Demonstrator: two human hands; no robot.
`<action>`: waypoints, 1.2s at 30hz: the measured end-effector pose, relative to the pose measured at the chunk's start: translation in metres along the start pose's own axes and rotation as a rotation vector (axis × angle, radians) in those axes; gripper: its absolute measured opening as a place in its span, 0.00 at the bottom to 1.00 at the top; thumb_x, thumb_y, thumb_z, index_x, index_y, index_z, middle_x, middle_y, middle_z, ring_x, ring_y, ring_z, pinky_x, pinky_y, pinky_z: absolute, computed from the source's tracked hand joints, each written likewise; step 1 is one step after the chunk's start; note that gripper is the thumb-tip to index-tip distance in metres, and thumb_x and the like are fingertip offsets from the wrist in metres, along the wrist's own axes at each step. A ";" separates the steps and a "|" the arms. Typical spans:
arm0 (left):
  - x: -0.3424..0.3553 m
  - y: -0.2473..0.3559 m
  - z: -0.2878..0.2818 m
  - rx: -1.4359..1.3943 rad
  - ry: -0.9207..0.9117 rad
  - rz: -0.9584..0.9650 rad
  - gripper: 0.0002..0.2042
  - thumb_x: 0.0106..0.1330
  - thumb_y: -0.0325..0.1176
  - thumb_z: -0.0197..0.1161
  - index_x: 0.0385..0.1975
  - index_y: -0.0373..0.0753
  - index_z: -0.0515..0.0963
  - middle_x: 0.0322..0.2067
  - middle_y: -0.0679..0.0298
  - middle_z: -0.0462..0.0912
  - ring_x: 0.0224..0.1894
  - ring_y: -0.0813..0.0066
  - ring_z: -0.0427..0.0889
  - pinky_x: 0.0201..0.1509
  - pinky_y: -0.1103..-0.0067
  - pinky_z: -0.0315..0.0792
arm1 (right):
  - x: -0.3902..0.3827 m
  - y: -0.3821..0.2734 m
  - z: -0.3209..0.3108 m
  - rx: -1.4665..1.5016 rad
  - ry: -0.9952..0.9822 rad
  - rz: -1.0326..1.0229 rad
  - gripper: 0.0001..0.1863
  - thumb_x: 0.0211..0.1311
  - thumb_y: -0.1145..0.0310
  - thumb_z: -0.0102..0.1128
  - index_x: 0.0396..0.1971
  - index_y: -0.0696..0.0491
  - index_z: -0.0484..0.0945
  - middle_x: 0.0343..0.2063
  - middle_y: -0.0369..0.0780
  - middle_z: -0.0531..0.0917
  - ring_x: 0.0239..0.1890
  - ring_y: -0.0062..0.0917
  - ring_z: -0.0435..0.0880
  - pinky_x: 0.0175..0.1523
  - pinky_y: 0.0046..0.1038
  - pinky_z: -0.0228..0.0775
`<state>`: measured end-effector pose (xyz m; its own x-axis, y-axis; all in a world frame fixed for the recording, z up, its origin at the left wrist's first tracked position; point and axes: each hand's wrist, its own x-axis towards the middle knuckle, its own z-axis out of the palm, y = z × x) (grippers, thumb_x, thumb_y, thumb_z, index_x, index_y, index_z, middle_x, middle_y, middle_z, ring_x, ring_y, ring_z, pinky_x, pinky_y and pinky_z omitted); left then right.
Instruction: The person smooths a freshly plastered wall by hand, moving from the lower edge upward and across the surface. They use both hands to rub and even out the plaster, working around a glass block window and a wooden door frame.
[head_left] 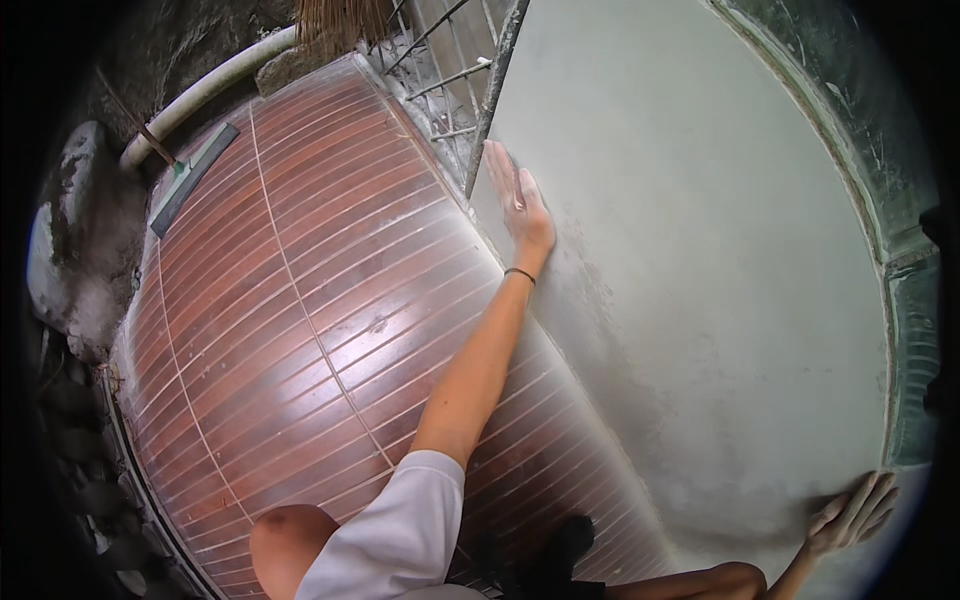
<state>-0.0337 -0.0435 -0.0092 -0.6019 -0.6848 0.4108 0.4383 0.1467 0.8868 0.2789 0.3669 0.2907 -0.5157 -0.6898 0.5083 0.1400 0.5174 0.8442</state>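
Observation:
A large pale grey-green slab (720,280) with a smooth, dusty face fills the right half of the view. My left hand (522,205) lies against its far left edge, fingers stretched out and whitened with dust; a thin dark band circles the wrist. At the slab's near right corner, my right hand (850,515) rests with its fingers straight and slightly spread. Both hands are open and grip nothing. The left arm reaches far forward over the tiles, while the right forearm is only partly in view.
Reddish-brown tiled floor (290,270) runs along the slab's left side, with a floor squeegee (193,180) at its far left. A metal grille (450,85) and a straw broom (340,25) stand beyond. Rocks (85,225) and a pale pipe (205,92) border the left.

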 end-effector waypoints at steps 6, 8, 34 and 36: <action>-0.050 -0.069 -0.015 0.000 0.052 -0.448 0.29 0.77 0.45 0.32 0.72 0.34 0.45 0.74 0.52 0.40 0.76 0.60 0.37 0.77 0.70 0.35 | 0.002 0.001 0.000 -0.036 0.002 -0.009 0.28 0.77 0.55 0.30 0.61 0.58 0.71 0.62 0.47 0.72 0.66 0.45 0.67 0.68 0.43 0.54; -0.083 -0.066 -0.019 0.002 0.002 -0.646 0.29 0.77 0.45 0.32 0.72 0.34 0.44 0.74 0.53 0.39 0.76 0.60 0.37 0.77 0.70 0.35 | 0.003 0.000 -0.001 -0.028 0.000 -0.008 0.28 0.77 0.56 0.31 0.61 0.58 0.71 0.62 0.47 0.72 0.66 0.45 0.67 0.68 0.43 0.55; -0.022 -0.058 -0.026 0.131 -0.011 -0.043 0.25 0.75 0.34 0.38 0.70 0.36 0.52 0.70 0.50 0.56 0.70 0.52 0.58 0.72 0.71 0.53 | 0.020 -0.004 -0.001 -0.018 0.074 -0.081 0.26 0.75 0.59 0.34 0.60 0.62 0.71 0.61 0.50 0.72 0.66 0.44 0.67 0.68 0.42 0.55; -0.021 -0.068 -0.031 0.066 0.050 -0.311 0.26 0.76 0.36 0.39 0.71 0.34 0.50 0.71 0.50 0.52 0.72 0.54 0.53 0.74 0.70 0.49 | 0.019 -0.004 -0.002 -0.015 0.067 -0.077 0.26 0.74 0.60 0.35 0.59 0.63 0.71 0.61 0.50 0.72 0.67 0.45 0.66 0.69 0.43 0.53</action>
<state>-0.0300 -0.0606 -0.0844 -0.6659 -0.7380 0.1088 0.1931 -0.0297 0.9807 0.2702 0.3510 0.2974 -0.4679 -0.7599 0.4512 0.1146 0.4541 0.8836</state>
